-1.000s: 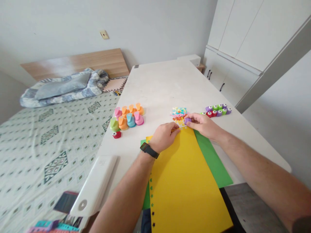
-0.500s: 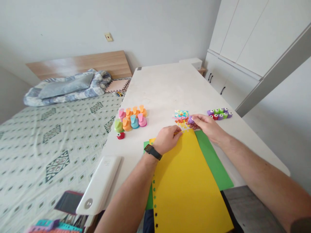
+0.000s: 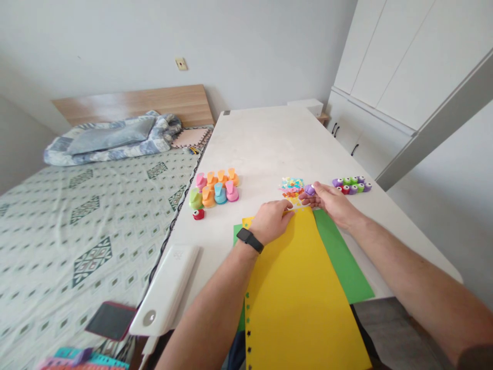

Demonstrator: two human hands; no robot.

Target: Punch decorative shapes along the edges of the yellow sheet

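Note:
A yellow sheet of paper (image 3: 300, 288) lies over a green sheet (image 3: 342, 257), its near end reaching past the table edge. Small punched shapes run down the yellow sheet's left side. My left hand (image 3: 271, 218), with a dark watch on the wrist, is closed on the far edge of the yellow sheet. Beyond that edge, my right hand (image 3: 327, 200) holds a small purple craft punch (image 3: 309, 190) between thumb and fingers, apart from the paper. Just past both hands is a pile of colourful paper cutouts (image 3: 291, 185).
Several larger lever punches (image 3: 219, 192) stand on the left of the white table (image 3: 262, 139), near a small red punch (image 3: 198, 214). More small punches (image 3: 354, 185) are grouped at the right. A white device (image 3: 165, 288) lies along the left edge, beside a patterned bed (image 3: 127, 205).
The purple punch in my right hand has moved off the paper's far edge, slightly right. My left hand still grips the sheet. The whole view has shifted a little.

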